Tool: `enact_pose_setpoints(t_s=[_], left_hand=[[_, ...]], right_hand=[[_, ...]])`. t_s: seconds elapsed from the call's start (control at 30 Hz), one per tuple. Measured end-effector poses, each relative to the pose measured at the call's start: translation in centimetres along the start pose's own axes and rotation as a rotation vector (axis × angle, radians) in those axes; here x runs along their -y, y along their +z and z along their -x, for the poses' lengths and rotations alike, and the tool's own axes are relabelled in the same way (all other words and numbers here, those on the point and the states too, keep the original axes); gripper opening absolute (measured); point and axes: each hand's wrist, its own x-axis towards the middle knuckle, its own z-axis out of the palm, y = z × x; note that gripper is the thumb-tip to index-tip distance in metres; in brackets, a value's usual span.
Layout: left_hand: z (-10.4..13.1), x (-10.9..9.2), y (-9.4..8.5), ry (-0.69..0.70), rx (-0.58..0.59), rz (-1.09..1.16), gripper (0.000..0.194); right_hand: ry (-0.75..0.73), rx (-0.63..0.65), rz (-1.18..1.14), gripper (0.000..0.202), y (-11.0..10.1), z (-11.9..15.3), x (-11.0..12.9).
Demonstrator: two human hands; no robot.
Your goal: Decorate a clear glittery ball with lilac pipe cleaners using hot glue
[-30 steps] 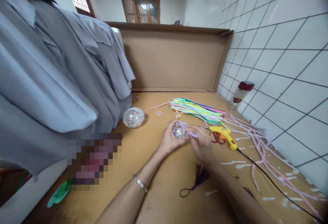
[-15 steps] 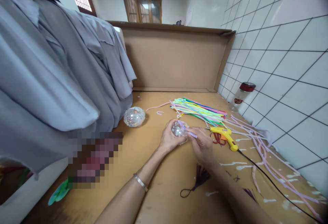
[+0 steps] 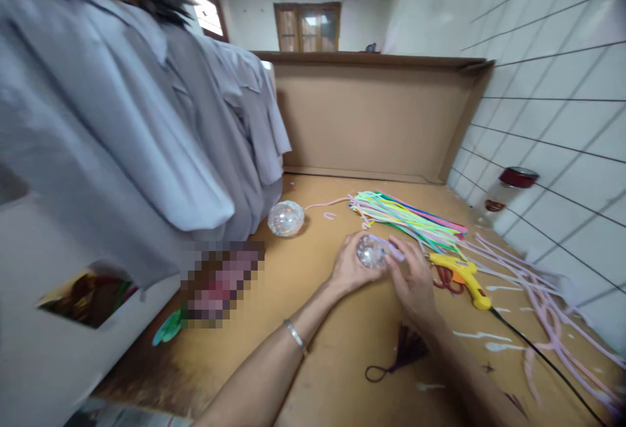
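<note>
Flanking hands (image 3: 386,270): glue gun (image 3: 464,277), tassel (image 3: 403,352).

— From where does the camera look?
— From the person's head, forward and down, close over the near edge of the cardboard worktop (image 3: 313,349).
— And it faces?
— The far cardboard wall (image 3: 372,120); the tiled wall (image 3: 562,120) runs along the right edge.

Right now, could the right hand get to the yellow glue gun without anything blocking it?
Probably yes. The right hand is busy on the small glittery ball with the left hand, but the glue gun lies just to its right on bare table, beside the red scissors, nothing between.
</note>
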Motion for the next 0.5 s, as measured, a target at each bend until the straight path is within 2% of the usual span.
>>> enact_pose_setpoints(t_s=[0.17,0.3,0.5], left_hand=[[0.2,-1.1,-0.3,0.055,0.023,-0.084,0.07],[0.2,-0.8,-0.3,0.091,0.045,-0.067,0.07],[0.0,-0.5,-0.3,0.007,0.02,-0.053,0.075]], right_hand=[[-0.095,0.041,-0.044,0.03,0.1,-0.2,0.3],[-0.11,-0.006,-0.064,0.026,0.0,-0.2,0.5],[-0.032,-0.08,-0.045,0.023,-0.3,-0.1,1.1]])
